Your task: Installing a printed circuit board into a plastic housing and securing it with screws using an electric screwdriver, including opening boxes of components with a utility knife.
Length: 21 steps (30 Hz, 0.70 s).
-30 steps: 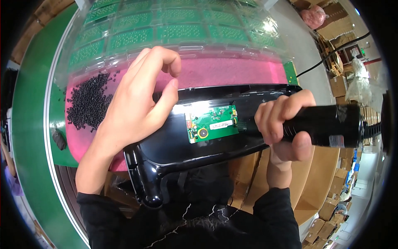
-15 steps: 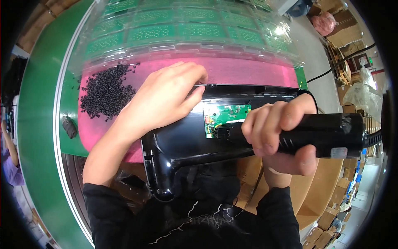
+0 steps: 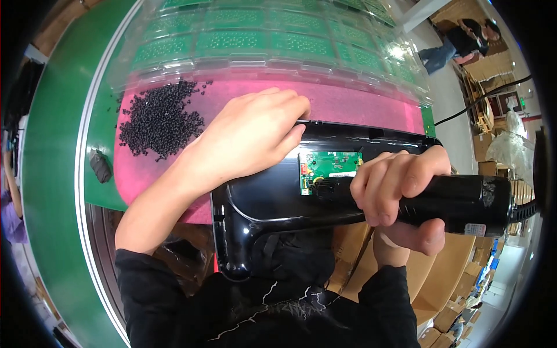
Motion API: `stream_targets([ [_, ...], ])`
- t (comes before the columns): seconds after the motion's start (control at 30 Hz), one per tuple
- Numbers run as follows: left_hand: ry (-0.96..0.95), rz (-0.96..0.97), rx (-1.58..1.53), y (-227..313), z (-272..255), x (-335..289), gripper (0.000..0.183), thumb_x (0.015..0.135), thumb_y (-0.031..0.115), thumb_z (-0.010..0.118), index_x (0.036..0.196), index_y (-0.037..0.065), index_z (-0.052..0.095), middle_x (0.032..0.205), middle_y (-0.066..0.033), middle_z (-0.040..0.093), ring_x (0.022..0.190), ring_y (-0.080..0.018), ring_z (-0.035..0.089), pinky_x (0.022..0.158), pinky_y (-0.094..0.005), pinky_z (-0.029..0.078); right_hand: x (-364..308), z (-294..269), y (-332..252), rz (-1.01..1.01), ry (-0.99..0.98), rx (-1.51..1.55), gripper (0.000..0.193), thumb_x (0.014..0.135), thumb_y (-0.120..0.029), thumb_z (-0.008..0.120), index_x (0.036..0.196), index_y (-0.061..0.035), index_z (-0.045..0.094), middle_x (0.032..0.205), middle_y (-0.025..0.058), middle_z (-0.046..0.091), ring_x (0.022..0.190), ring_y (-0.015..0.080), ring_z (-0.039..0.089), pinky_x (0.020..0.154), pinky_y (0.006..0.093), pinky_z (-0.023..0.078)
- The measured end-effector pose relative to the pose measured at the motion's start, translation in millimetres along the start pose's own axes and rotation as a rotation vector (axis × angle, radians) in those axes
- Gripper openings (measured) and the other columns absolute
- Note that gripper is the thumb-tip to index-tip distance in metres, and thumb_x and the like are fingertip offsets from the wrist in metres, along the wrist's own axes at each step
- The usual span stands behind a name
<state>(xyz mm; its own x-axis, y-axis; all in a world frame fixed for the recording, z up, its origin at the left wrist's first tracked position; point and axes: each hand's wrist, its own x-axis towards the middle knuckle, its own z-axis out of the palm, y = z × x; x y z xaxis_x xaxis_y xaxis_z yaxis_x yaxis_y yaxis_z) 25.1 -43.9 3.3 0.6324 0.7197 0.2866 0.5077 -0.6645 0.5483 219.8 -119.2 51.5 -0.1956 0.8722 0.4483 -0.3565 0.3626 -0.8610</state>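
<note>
A black plastic housing (image 3: pixel 270 200) lies before me, partly on a pink mat and reaching toward my lap. Inside its recess sits a green circuit board (image 3: pixel 333 161). With bent fingers, my left hand (image 3: pixel 258 133) holds the housing's far rim. My right hand (image 3: pixel 400 188) is wrapped around a black corded electric screwdriver (image 3: pixel 484 200), which lies almost level. The tool's dark front end points left, at the board's near left corner. Its very tip and any screw there are too dark to make out, and my fingers cover part of the board.
A heap of small black parts (image 3: pixel 159 119) lies on the pink mat (image 3: pixel 136 180) at left. Clear plastic trays of green boards (image 3: pixel 229 43) stand along the back. A dark lump (image 3: pixel 100 166) rests on the green table. Cardboard boxes (image 3: pixel 452 255) are at right; a person (image 3: pixel 464 40) is far right.
The whole view has shifted slightly, and the housing and both hands appear a little farther right. Both grips are unchanged. A person now shows in the upper right background.
</note>
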Motion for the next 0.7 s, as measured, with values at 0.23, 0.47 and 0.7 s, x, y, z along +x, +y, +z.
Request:
stream_targets([
  [0.23,0.006,0.003,0.028,0,-1,0,0.019,0.087,0.015,0.058,0.1,0.001,0.056,0.094,-0.0147,0.06,0.094,-0.0347,0.059,0.08,-0.043,0.049,3,1,1,0.045,-0.032,0.002,0.044,0.081,-0.041,0.073,0.093,-0.0099,0.045,0.058,-0.0023,0.053,0.041,0.0105,0.049,0.043,0.0256,0.042],
  [0.47,-0.029,0.02,0.068,3,0,-1,0.019,0.087,0.015,0.058,0.1,0.002,0.056,0.094,-0.0147,0.061,0.093,-0.0344,0.06,0.08,-0.0439,0.049,10,2,1,0.106,-0.254,0.026,0.049,0.076,-0.045,0.079,0.087,-0.0082,0.049,0.056,-0.0019,0.051,0.042,0.0104,0.047,0.043,0.024,0.038],
  [0.7,-0.09,0.013,0.093,7,-5,-4,0.022,0.087,0.016,0.06,0.102,0.0,0.057,0.094,-0.0174,0.061,0.094,-0.0365,0.059,0.08,-0.0447,0.049,7,6,-3,0.228,0.018,0.033,0.048,0.083,-0.043,0.073,0.099,-0.0069,0.046,0.059,-0.0007,0.047,0.048,0.0114,0.043,0.051,0.0257,0.037],
])
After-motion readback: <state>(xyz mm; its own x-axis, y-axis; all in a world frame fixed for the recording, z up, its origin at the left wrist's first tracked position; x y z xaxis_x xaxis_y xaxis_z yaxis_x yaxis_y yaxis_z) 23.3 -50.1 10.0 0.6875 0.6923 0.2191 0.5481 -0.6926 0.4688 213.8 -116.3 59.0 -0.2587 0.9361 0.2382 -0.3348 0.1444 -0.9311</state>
